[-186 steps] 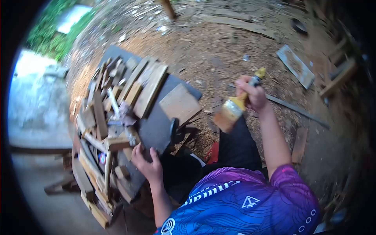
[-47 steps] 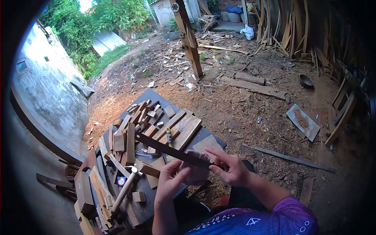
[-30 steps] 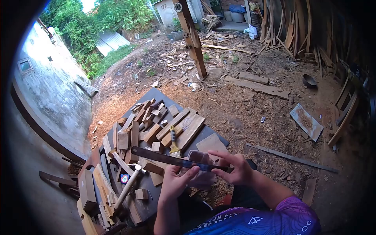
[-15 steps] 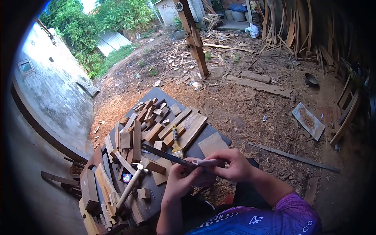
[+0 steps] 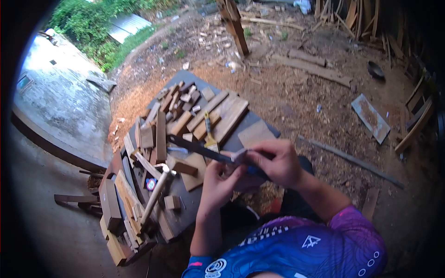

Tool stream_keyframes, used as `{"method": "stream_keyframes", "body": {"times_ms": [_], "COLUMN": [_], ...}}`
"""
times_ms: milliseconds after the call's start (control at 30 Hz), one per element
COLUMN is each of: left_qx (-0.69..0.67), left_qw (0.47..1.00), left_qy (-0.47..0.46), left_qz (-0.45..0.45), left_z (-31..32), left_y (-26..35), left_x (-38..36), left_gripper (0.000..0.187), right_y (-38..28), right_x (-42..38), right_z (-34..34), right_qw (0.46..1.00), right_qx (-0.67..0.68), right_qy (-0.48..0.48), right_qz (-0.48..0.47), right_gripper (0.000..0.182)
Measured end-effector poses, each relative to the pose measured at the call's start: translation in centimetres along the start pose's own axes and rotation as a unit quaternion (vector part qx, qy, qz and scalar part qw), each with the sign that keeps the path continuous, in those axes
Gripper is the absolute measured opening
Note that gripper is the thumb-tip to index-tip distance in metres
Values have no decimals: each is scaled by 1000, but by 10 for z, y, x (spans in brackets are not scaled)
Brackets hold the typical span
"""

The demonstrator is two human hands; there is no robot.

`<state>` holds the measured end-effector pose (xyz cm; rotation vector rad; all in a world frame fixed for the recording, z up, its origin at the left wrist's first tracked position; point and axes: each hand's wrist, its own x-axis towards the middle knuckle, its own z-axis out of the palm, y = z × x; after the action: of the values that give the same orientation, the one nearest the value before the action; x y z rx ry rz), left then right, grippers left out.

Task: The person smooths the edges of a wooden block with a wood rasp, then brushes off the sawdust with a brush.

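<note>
A long dark flat metal strip runs from the table toward my hands, its near end between them. My left hand has its fingers closed around the strip's near end and a small greyish piece. Just to the right, my right hand pinches at the same small piece, thumb and forefinger together. What exactly each finger grips is partly hidden. Beyond the strip lies a yellow-handled brush on the table.
Many wood blocks cover the dark table. A hammer, a small round tape measure and a wood cube lie at its near left. A wooden post, planks and wood chips are on the ground beyond.
The view has tilted downward, so the table appears higher. My hands have drawn slightly apart, and more of the small greyish piece shows between them.
</note>
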<state>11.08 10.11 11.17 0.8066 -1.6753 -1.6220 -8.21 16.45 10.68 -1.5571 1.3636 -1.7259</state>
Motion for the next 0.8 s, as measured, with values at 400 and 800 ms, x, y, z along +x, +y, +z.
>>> {"method": "stream_keyframes", "body": {"times_ms": [400,800], "left_qx": [7,-54], "left_qw": [999,995], "left_qy": [49,63], "left_qz": [-11,-52], "left_z": [-3,-8], "left_y": [-13,-25], "left_x": [3,1], "left_gripper": [24,19], "right_y": [1,4], "right_x": [-3,-13], "right_z": [6,3], "right_qw": [989,903], "right_qx": [-65,-293], "right_qy": [1,-118], "right_qz": [-134,-290], "right_gripper": [14,35]}}
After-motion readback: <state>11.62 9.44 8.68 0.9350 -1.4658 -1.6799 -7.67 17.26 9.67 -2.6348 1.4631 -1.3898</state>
